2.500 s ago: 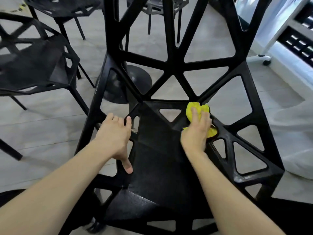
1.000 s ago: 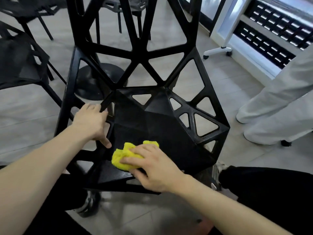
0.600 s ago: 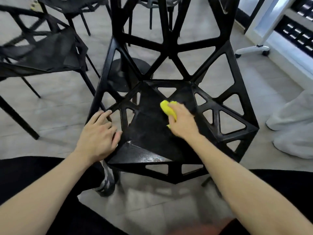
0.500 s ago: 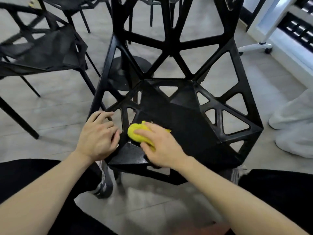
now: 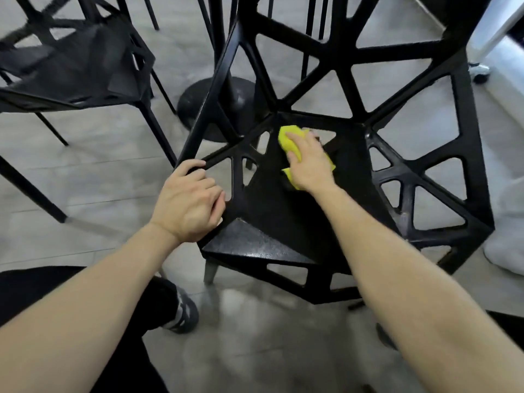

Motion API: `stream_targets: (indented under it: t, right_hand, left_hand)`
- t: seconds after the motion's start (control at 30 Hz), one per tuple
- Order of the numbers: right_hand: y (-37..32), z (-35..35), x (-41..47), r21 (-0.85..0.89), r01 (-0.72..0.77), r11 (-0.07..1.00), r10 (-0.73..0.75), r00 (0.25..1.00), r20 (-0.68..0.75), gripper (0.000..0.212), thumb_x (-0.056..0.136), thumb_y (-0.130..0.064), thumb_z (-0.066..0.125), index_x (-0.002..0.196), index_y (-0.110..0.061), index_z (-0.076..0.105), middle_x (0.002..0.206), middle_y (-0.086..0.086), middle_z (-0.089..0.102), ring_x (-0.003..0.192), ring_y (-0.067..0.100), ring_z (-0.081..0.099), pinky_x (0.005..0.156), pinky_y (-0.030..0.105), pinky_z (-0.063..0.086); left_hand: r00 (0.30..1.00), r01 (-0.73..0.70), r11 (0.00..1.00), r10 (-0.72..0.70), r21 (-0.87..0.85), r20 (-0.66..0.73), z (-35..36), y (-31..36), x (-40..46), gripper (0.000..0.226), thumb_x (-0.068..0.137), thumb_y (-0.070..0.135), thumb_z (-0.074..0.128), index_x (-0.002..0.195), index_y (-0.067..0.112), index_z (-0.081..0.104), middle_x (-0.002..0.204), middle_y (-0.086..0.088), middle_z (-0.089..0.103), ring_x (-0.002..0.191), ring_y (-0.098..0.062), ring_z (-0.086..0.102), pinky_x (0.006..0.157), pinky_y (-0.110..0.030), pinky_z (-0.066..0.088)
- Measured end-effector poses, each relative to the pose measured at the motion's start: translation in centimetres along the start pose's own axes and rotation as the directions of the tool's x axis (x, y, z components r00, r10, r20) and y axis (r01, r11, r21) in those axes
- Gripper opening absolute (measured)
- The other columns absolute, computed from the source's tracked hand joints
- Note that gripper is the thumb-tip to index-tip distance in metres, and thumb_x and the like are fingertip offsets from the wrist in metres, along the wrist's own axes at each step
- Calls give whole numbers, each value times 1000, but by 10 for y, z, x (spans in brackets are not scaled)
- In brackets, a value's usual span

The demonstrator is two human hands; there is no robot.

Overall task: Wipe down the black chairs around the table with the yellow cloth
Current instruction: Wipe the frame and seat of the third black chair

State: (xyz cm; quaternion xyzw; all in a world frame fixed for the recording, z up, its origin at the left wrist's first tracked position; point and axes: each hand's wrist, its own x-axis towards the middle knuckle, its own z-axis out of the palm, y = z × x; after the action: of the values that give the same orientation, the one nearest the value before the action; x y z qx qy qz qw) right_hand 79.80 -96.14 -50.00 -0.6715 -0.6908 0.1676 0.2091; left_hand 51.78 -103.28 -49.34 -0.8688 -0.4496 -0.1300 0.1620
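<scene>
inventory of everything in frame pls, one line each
near chair: 1, black, centre, being wiped
yellow cloth: 1, rear of that chair's seat, under right hand
second chair: 1, black, upper left
table base: 1, black, round, on floor behind near chair
floor: grey tiles
white shape: right edge, unclear what
shoe: 1, dark, striped, bottom left
left hand: grips near chair's left frame
right hand: presses cloth
</scene>
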Motion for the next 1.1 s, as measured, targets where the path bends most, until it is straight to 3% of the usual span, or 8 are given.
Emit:
stream_targets:
  t: [0.1,0.3,0.4,0.5,0.63,0.77,0.9,1.1]
  right_hand:
    - [-58,10,-76,52,199,979,-200,980,18,50,100,-19,59,149,-22,58,152,16,53,144,38,46,121,47,36]
    - [-75,14,-185,-13,466,885,-465,883,61,61,78,-9,62,137,-25,69,159,8,51,155,29,35,126,48,27]
    - [-13,-24,-196,-81,344,935,-350,934,-74,57,86,-11,64,142,-22,65,155,8,54,149,30,45,123,46,35]
    - [57,-67,-190,-51,-13,999,0,964,-265,49,100,-34,56,145,-18,61,147,9,61,140,30,54,119,44,41]
    - [89,-79,-160,-88,-319,944,273,901,-337,54,90,-38,50,138,-18,66,132,18,65,129,42,55,110,47,44]
    - [-7,-24,-145,-62,-4,998,-7,986,-168,47,92,-36,58,137,-26,67,130,13,64,124,38,58,110,45,46]
    - [-51,-13,-138,101,350,931,-360,926,116,48,98,-27,65,145,-33,61,152,2,57,146,18,44,122,29,31]
    - [87,-84,-87,-46,-109,993,110,994,23,50,103,-27,58,153,-28,54,159,4,51,147,28,45,119,35,33]
  left_hand:
    - [999,-23,1000,22,-7,-27,11,-14,16,43,104,22,49,66,14,66,65,-2,61,74,-32,57,119,-45,41]
    - [994,60,998,-61,-20,-89,23,-20,42,36,107,14,44,76,8,60,76,-13,59,85,-38,56,117,-51,41]
    - [982,163,979,-173,-122,-76,31,-5,28,23,108,8,47,94,2,64,96,-17,62,103,-41,58,125,-54,33]
    - [983,166,962,-179,-219,-42,21,16,-11,22,107,10,55,125,0,65,136,-19,61,138,-39,50,128,-55,27]
    - [994,-4,971,-22,-238,-107,-17,60,-39,21,107,24,55,98,10,67,101,-9,63,102,-35,60,98,-48,46]
    - [959,-284,929,280,-235,-51,-18,112,-52,21,104,25,54,90,15,67,88,-4,59,81,-29,56,64,-44,46]
    - [965,-255,933,263,-253,-2,-2,122,-68,13,103,17,57,101,13,70,97,-6,65,79,-32,63,48,-47,48]
    - [982,-169,971,180,-170,50,-16,133,-53,41,104,32,68,139,11,63,133,-1,66,84,-24,66,50,-42,52]
